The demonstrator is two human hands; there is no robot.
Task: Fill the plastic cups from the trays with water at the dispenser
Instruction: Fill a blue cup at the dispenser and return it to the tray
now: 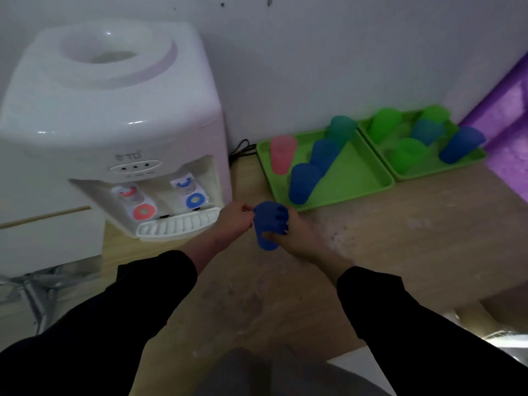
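Note:
My right hand [297,235] grips a blue plastic cup [265,224] above the wooden table, just right of the dispenser's drip tray [177,225]. My left hand [234,221] touches the cup's left side near the rim. The white water dispenser [108,124] stands at the left, with a red tap [134,200] and a blue tap [191,192]. Behind the cup, a near green tray [357,178] holds a pink cup [281,157], blue cups and a teal one. A far green tray [468,158] holds green and blue cups.
The wooden table [400,238] runs along a white wall. A black cable [240,151] lies between the dispenser and the near tray. A purple object [508,132] stands at the right edge. A grey metal frame [37,290] sits low at the left.

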